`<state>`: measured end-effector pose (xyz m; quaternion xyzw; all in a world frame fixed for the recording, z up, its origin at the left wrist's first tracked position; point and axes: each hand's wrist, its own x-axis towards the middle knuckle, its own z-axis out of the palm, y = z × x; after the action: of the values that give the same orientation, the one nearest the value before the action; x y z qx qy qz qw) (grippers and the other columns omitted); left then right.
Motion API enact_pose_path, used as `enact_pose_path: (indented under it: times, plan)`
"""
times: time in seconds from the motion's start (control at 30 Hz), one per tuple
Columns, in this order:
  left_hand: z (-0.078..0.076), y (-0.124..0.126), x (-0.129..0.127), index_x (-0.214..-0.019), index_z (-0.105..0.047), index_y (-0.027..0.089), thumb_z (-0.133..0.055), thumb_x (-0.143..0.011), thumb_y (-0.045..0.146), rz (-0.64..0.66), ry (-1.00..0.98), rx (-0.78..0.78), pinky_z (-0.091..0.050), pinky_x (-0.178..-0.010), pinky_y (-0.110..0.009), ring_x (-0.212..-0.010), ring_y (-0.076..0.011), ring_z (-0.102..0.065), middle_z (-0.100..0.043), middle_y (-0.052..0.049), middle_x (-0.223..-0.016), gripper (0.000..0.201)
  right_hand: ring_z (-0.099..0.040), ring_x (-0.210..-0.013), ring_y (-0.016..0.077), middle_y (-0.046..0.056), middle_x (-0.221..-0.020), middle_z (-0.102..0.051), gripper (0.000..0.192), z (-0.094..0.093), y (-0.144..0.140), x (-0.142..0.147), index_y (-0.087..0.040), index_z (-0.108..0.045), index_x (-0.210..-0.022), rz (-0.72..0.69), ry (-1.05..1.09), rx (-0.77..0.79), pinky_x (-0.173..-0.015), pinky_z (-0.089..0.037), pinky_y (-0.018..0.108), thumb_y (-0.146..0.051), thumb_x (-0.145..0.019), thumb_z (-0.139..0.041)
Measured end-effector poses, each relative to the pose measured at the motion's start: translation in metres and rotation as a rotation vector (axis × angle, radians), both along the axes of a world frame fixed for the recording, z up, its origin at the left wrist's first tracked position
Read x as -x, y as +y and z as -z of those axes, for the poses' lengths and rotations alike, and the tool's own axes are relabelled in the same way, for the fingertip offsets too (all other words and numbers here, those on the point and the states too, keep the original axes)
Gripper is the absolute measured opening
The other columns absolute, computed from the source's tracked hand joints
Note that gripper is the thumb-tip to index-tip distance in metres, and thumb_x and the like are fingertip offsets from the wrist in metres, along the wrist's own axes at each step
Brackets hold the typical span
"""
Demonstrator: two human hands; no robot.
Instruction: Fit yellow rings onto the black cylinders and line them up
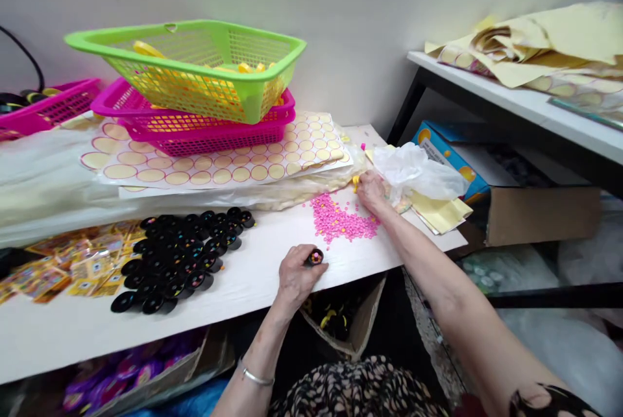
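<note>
At near table edge, my left hand has its fingers curled round a black cap, coloured face up. My right hand reaches far right of the pink discs, fingertips on something yellow; grip unclear. Judged: mid-assembly; next needs one small piece picked. Plastic bag hides what lies beyond.

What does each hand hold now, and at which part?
The left hand grips a small black cap around its side, coloured face outward. The right hand reaches past the pink discs; its hold cannot be told.
</note>
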<state>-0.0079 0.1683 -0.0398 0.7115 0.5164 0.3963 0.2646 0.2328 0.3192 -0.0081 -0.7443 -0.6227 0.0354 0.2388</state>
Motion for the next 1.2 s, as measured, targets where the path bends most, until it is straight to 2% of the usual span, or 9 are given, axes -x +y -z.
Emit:
enact_pose_path:
  times: [0.17, 0.3, 0.43, 0.53, 0.73, 0.83, 0.97, 1.07, 1.2]
  plan:
    - [0.001, -0.001, -0.001, -0.089, -0.064, 0.019, -0.072, -0.063, 0.026, 0.011, -0.01, 0.014, -0.045, -0.074, -0.03, -0.079, -0.0168, -0.055, -0.064, -0.002, -0.083, 0.028, -0.053, -0.085, 0.0202, 0.011, -0.088, -0.06, 0.017, -0.005, -0.007, -0.004, -0.014, -0.057, -0.08, 0.001, 0.099, -0.099, -0.074, -0.039, 0.031, -0.018, -0.079, -0.04]
    - [0.002, -0.001, -0.001, -0.089, -0.064, 0.02, -0.072, -0.064, 0.026, 0.009, -0.017, 0.022, -0.045, -0.074, -0.03, -0.079, -0.0168, -0.055, -0.063, -0.002, -0.083, 0.028, -0.055, -0.06, 0.0147, 0.003, -0.062, -0.059, 0.013, -0.022, -0.038, 0.004, -0.016, -0.053, -0.07, -0.076, 0.684, -0.179, -0.061, -0.045, 0.028, -0.026, -0.076, -0.047]
    - [0.001, 0.0, -0.001, -0.088, -0.064, 0.02, -0.071, -0.064, 0.026, 0.021, -0.006, 0.017, -0.045, -0.073, -0.029, -0.079, -0.0166, -0.055, -0.063, -0.002, -0.082, 0.025, -0.053, -0.043, 0.0111, 0.002, -0.052, -0.06, 0.012, -0.029, -0.1, 0.025, -0.014, -0.054, -0.066, -0.237, 1.328, 0.242, -0.046, -0.046, 0.023, -0.027, -0.068, -0.056]
    - [0.001, 0.001, -0.001, -0.087, -0.065, 0.02, -0.072, -0.064, 0.028, 0.018, -0.007, 0.003, -0.045, -0.072, -0.029, -0.078, -0.0164, -0.056, -0.064, -0.002, -0.082, 0.026, -0.051, -0.037, 0.0098, 0.002, -0.044, -0.058, 0.01, -0.022, -0.14, 0.042, -0.012, -0.057, -0.063, -0.185, 1.444, 0.567, -0.038, -0.042, 0.02, -0.022, -0.064, -0.06]
    - [0.001, 0.0, -0.004, -0.087, -0.065, 0.021, -0.073, -0.063, 0.03, 0.003, 0.002, 0.009, -0.046, -0.072, -0.029, -0.078, -0.0165, -0.057, -0.065, -0.002, -0.083, 0.027, -0.043, -0.032, 0.0082, -0.002, -0.042, -0.053, 0.013, -0.008, -0.162, 0.049, -0.016, -0.054, -0.058, -0.043, 1.159, 0.551, -0.032, -0.033, 0.019, -0.024, -0.069, -0.055]
    - [0.001, 0.0, -0.005, -0.087, -0.065, 0.021, -0.073, -0.062, 0.028, -0.006, -0.006, 0.02, -0.046, -0.071, -0.028, -0.076, -0.0159, -0.057, -0.064, -0.001, -0.081, 0.026, -0.045, -0.04, 0.0105, -0.001, -0.044, -0.051, 0.021, -0.009, -0.163, 0.043, -0.016, -0.055, -0.059, -0.149, 0.724, 0.437, -0.042, -0.034, 0.023, -0.031, -0.075, -0.053]
    - [0.001, 0.0, -0.004, -0.086, -0.066, 0.02, -0.074, -0.06, 0.027, -0.001, -0.012, 0.023, -0.047, -0.072, -0.029, -0.077, -0.0161, -0.057, -0.065, -0.001, -0.081, 0.028, -0.052, -0.067, 0.0149, 0.002, -0.072, -0.057, 0.012, -0.012, -0.168, 0.041, -0.017, -0.058, -0.08, -0.361, 0.247, 0.228, -0.061, -0.037, 0.026, -0.027, -0.075, -0.055]
    - [0.003, 0.0, -0.003, -0.09, -0.065, 0.02, -0.077, -0.056, 0.026, -0.02, -0.028, 0.047, -0.048, -0.074, -0.031, -0.081, -0.0175, -0.058, -0.065, -0.002, -0.084, 0.037, -0.05, -0.079, 0.0164, 0.004, -0.087, -0.054, 0.016, -0.012, -0.169, 0.044, -0.018, -0.055, -0.088, -0.49, 0.081, 0.223, -0.067, -0.037, 0.026, -0.023, -0.073, -0.058]
    - [0.006, 0.0, -0.003, -0.096, -0.065, 0.019, -0.077, -0.054, 0.026, -0.053, -0.103, 0.08, -0.048, -0.077, -0.032, -0.083, -0.018, -0.059, -0.064, -0.003, -0.089, 0.044, -0.049, -0.077, 0.0156, 0.003, -0.085, -0.05, 0.006, -0.011, -0.167, 0.045, -0.019, -0.053, -0.082, -0.523, 0.045, 0.222, -0.068, -0.037, 0.027, -0.023, -0.078, -0.054]
